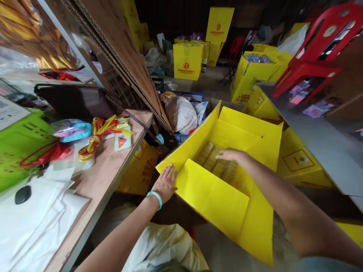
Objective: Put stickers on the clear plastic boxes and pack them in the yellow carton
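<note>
An open yellow box (pixel 215 200) stands in front of me with its flaps spread. My left hand (pixel 166 183), with a pale green bracelet on the wrist, lies flat and open against the box's left corner. My right hand (pixel 231 155) reaches down into the box, palm down, over clear packets (pixel 215 160) stacked inside. Its fingertips are hidden behind the hand, so I cannot tell whether it grips a packet.
A wooden table (pixel 104 177) on the left carries a green basket (pixel 19 143), red and yellow ribbons (pixel 96 138) and white sheets (pixel 39 215). A corrugated cardboard sheet (pixel 124 49) leans overhead. More yellow boxes (pixel 187 60) stand behind. A red plastic chair (pixel 317 49) sits at right on a grey surface (pixel 320 139).
</note>
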The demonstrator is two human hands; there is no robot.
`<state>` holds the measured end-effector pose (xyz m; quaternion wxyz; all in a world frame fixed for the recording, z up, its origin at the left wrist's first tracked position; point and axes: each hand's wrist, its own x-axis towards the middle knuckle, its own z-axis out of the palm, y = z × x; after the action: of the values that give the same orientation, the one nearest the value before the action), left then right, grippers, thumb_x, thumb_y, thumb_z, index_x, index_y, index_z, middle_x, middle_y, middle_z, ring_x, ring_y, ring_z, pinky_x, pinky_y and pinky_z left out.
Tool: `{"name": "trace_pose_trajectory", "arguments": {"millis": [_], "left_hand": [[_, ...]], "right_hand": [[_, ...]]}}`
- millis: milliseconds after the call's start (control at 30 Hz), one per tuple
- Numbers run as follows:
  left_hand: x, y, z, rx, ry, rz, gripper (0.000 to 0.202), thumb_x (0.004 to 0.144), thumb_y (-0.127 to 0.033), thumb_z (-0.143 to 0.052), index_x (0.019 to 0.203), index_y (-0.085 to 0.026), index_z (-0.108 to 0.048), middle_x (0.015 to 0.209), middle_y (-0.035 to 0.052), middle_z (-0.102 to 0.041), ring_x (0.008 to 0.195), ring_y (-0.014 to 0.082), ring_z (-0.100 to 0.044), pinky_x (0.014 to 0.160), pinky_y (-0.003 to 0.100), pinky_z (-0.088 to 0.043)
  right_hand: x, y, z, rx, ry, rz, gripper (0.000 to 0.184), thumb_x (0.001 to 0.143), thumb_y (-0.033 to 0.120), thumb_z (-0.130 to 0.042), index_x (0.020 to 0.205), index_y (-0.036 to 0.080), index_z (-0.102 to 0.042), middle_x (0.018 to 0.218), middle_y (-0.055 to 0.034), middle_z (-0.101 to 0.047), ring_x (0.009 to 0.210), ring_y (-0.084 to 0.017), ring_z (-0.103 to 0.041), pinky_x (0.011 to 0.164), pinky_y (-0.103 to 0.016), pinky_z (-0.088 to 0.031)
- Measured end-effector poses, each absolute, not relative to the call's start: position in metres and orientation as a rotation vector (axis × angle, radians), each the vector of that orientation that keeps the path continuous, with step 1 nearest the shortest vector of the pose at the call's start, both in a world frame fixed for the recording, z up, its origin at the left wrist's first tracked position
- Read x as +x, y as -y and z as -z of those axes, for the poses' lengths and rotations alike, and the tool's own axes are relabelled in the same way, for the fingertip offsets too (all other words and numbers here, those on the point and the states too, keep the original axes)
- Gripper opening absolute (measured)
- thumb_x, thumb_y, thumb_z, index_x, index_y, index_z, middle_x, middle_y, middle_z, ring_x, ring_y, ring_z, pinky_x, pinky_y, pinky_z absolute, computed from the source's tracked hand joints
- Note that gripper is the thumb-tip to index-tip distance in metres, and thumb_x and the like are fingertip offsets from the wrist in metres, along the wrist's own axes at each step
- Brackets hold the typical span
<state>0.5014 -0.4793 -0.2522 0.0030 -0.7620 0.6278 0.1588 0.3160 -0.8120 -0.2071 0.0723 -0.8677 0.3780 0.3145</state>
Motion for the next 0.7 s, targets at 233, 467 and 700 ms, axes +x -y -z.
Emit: {"name": "trace_pose_trajectory", "arguments": {"millis": [233, 467, 700], "left_hand": [[0.550, 0.471, 0.244, -2.767, -1.933, -0.922, 0.057, 0.092, -0.037, -0.045, 0.141, -0.008, -0.042, 0.151, 0.0123, -0.038, 0.146, 0.0232, -0.018, 0.120, 0.038, -0.017], [0.505, 0.435, 0.210, -2.831, -2.069, -1.357, 0.054, 0.094, -0.052, -0.036, 0.134, -0.019, -0.053, 0.147, 0.0080, -0.044, 0.136, 0.0202, -0.041, 0.115, 0.036, -0.030], [0.515, 0.336, 0.203, -2.724, -1.990, -1.313, 0.054, 0.087, -0.039, -0.052, 0.132, -0.008, -0.053, 0.142, 0.0183, -0.048, 0.140, 0.0227, -0.033, 0.119, 0.039, -0.020]], "right_hand": [[0.326, 0.680, 0.202, -2.418, -0.751, -0.996, 0.032, 0.068, 0.042, -0.072, 0.086, 0.016, -0.070, 0.082, -0.0043, -0.071, 0.072, -0.019, -0.063, 0.061, -0.024, -0.042], [0.310, 0.506, 0.163, -2.784, -0.599, -0.756, 0.025, 0.082, 0.017, -0.046, 0.088, 0.013, -0.070, 0.088, -0.0130, -0.072, 0.083, -0.025, -0.066, 0.070, -0.030, -0.042], [0.301, 0.396, 0.252, -2.907, -0.481, -0.499, 0.072, 0.080, 0.022, -0.052, 0.148, 0.020, -0.030, 0.145, -0.0142, -0.044, 0.121, -0.032, -0.051, 0.096, -0.042, -0.041]]}}
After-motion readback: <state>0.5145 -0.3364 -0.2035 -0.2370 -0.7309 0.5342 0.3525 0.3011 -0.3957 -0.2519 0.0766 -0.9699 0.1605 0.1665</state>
